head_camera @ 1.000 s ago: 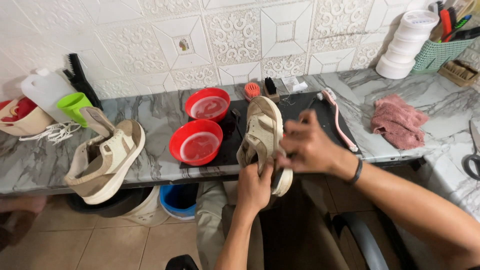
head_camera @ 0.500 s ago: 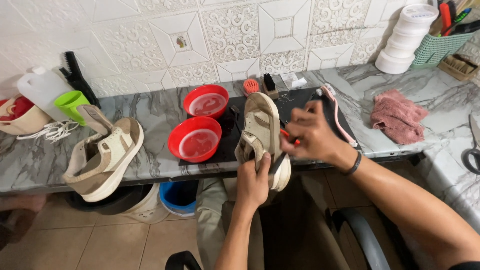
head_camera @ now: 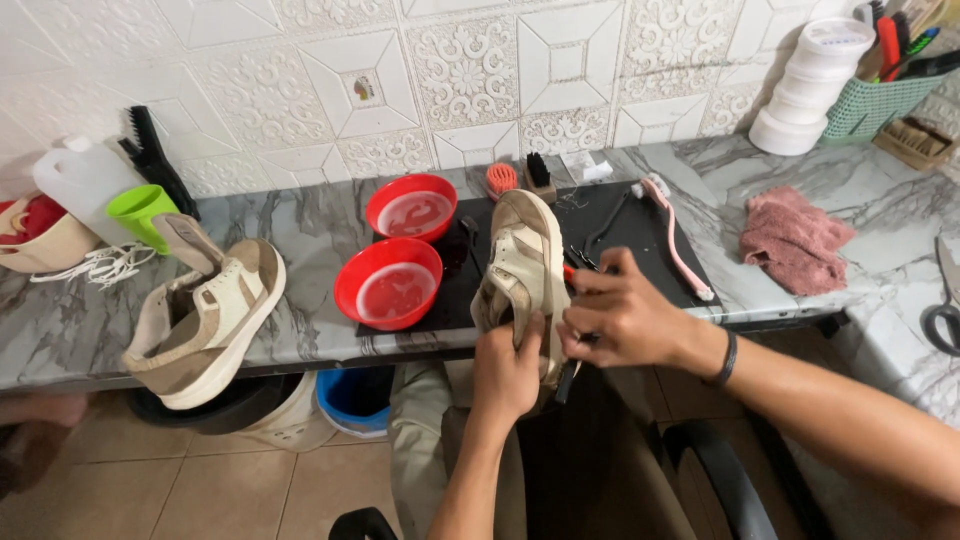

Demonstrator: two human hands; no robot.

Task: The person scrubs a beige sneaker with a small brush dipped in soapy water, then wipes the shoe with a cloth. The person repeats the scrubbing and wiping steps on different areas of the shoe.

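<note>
White embossed tiles back a grey-veined marble counter [head_camera: 300, 240] that runs across the view, with tan floor tiles below it. At the middle of the view the left hand [head_camera: 507, 375] grips a beige shoe [head_camera: 525, 265] from beneath, fingers wrapped and thumb pressed on its side, holding it toe-up just over the counter's front edge above the person's lap. The right hand [head_camera: 625, 320], at three o'clock from the shoe, is closed around a small dark tool with a red part [head_camera: 568, 270] set against the shoe's side; exactly what the tool is cannot be told. The shoe looks light, with a soft fabric upper that gives under pressure and a stiffer rubber sole, so the firm hold probably lies at the sole and heel, where the left hand has it. At nine o'clock from it sit two red bowls [head_camera: 390, 282] of liquid on a black mat [head_camera: 640, 225]. Farther toward nine o'clock the matching shoe [head_camera: 205, 315] leans at the counter edge, near a green cup [head_camera: 140, 212] and a white jug [head_camera: 80, 180]. At two o'clock lie a pink toothbrush [head_camera: 680, 235] and a pink cloth [head_camera: 795, 238].
</note>
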